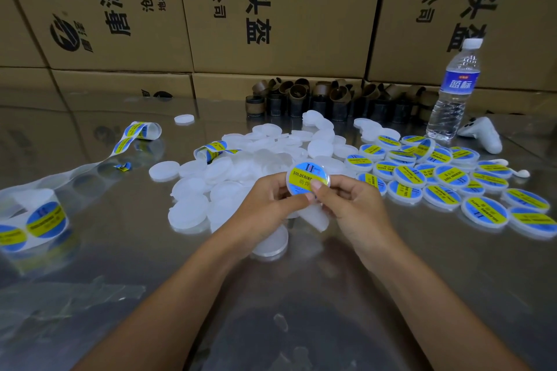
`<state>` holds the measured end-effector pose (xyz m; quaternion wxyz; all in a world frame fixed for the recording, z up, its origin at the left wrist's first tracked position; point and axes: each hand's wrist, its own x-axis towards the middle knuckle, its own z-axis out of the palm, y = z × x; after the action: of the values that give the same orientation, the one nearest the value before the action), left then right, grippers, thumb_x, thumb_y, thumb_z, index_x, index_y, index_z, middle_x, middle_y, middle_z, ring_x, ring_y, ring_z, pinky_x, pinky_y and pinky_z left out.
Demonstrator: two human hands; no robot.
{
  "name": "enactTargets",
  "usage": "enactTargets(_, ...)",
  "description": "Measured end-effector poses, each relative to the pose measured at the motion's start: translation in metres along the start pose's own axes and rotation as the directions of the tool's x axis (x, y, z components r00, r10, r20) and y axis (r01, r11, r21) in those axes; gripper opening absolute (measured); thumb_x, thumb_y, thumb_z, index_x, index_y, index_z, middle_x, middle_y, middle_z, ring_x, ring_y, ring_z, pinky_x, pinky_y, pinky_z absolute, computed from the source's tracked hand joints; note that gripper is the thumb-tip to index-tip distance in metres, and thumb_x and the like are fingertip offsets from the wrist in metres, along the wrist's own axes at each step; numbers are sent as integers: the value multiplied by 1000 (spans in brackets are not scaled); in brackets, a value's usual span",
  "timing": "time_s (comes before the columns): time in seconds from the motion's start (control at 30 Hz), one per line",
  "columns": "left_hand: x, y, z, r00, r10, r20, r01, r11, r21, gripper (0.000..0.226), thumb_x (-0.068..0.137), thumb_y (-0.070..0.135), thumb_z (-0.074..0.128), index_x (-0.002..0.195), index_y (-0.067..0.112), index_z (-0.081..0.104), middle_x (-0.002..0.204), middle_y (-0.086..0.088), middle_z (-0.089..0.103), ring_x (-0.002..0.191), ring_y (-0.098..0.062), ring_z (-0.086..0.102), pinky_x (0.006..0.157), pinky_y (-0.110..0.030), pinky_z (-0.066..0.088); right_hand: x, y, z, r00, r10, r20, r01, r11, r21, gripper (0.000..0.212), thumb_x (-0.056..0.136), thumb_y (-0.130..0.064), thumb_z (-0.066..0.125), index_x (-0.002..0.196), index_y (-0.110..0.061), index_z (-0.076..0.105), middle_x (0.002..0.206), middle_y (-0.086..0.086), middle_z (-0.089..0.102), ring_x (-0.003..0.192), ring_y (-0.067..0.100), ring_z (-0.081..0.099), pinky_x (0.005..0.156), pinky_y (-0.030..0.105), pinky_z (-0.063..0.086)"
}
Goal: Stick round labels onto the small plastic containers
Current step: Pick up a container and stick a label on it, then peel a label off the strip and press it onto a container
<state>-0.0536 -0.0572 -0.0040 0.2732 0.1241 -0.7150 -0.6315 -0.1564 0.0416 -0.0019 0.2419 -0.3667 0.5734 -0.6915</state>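
Note:
I hold a small round white container [304,175] above the table's middle; a blue and yellow round label covers its face. My left hand [268,199] grips its left edge and my right hand [346,199] grips its right edge, thumb pressing on the label. A heap of plain white containers [229,172] lies behind and left of my hands. Several labelled containers [446,181] are spread at the right. A roll of labels [39,220] sits at the left edge, its backing strip [132,135] trailing away to the back.
A water bottle [455,90] stands at the back right beside a white controller [482,132]. Several brown cardboard cores [325,99] line the back. Cardboard boxes [271,9] wall off the far side. The metal tabletop [301,310] is reflective.

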Motion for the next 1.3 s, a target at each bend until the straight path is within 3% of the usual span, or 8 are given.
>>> enactTargets(0.23,4,-1,1,995,-44,-92,43,999,-3,28,91,33,50,85,20,74,92,-5,71,89,-16,57,90,-34,42,1,-1,1,995,9,-97,-7,1000,28,7,83,-18,68,87,-23,65,58,-9,67,50,-3,55,52,11,43)
enactTargets(0.47,-1,3,2,984,-32,-178,56,990,130,45,75,63,46,65,29,73,75,10,67,69,4,57,73,-10,45,9,-5,-14,958,69,-279,-28,988,149,13,83,-21,68,96,-23,65,57,-9,61,48,2,50,55,19,42)
enactTargets(0.7,-6,2,10,985,79,-155,-59,990,131,20,81,1,70,73,19,68,60,17,61,59,1,50,63,-10,41,22,-8,-80,708,325,-627,-71,916,396,36,85,-4,66,118,-6,52,70,7,56,49,6,57,42,12,48)
enactTargets(0.83,-11,8,18,991,132,-25,-126,978,164,28,82,-2,68,79,26,67,75,-8,61,61,-2,47,68,-14,40,34,3,-103,684,318,-656,-185,946,265,43,83,-7,68,122,1,52,71,9,59,42,3,58,44,12,48)
enactTargets(0.9,-13,9,21,990,142,24,-144,973,180,31,84,-2,65,81,29,66,87,-25,60,60,-3,45,67,-16,40,39,6,-109,676,299,-674,-224,954,199,41,81,-8,70,118,-1,55,82,11,66,49,5,63,65,21,55)
enactTargets(1.1,-16,10,28,988,115,108,-130,980,148,27,85,1,64,83,28,62,85,-25,57,68,-12,49,71,-27,43,40,4,-106,592,8,-806,-400,871,-285,63,81,-18,70,133,3,41,124,22,54,118,36,50,101,42,39)
enactTargets(1.2,-18,10,31,976,114,188,-146,976,164,23,81,10,66,78,32,61,79,-20,56,69,-15,50,71,-27,43,31,-12,-81,658,-254,-709,-227,831,-508,44,83,-11,63,125,-5,50,124,19,51,109,33,51,86,32,39)
enactTargets(1.3,-21,11,34,951,100,292,-164,965,204,26,81,11,67,74,35,59,82,-27,58,69,-26,50,71,-34,44,32,-29,-41,921,-100,-377,-75,903,-422,10,86,-13,59,86,-22,63,85,2,64,64,18,60,57,22,42)
